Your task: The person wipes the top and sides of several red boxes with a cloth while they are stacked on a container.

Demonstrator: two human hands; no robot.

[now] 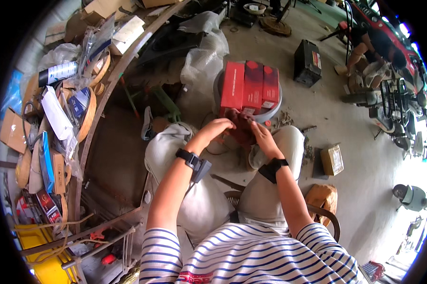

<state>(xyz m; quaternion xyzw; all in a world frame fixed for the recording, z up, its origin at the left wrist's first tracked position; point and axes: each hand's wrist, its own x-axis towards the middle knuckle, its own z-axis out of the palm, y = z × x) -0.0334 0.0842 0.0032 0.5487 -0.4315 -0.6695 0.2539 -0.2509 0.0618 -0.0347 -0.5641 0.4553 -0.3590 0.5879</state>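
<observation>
Between my knees hangs a dark red, crumpled piece of cloth or bag (244, 132); which of the two I cannot tell. My left hand (215, 129) grips it from the left with bent fingers. On its right side, my right hand (263, 136) pinches its upper edge, thumb on top. Just beyond my hands, three red printed boxes, a left one (232, 83), a middle one (253, 81) and a right one (271, 85), stand side by side in a round grey tub (278, 108). The cloth covers part of their near ends. A small red cap (268, 123) lies beside the tub.
At left, a cluttered shelf (103, 96) holds cartons, a spray can (59, 72) and plastic wrap. A black battery (307, 63) and a small carton (332, 159) stand on the floor at right. Another person (367, 46) crouches near motorbikes. Bubble wrap (204, 53) lies ahead.
</observation>
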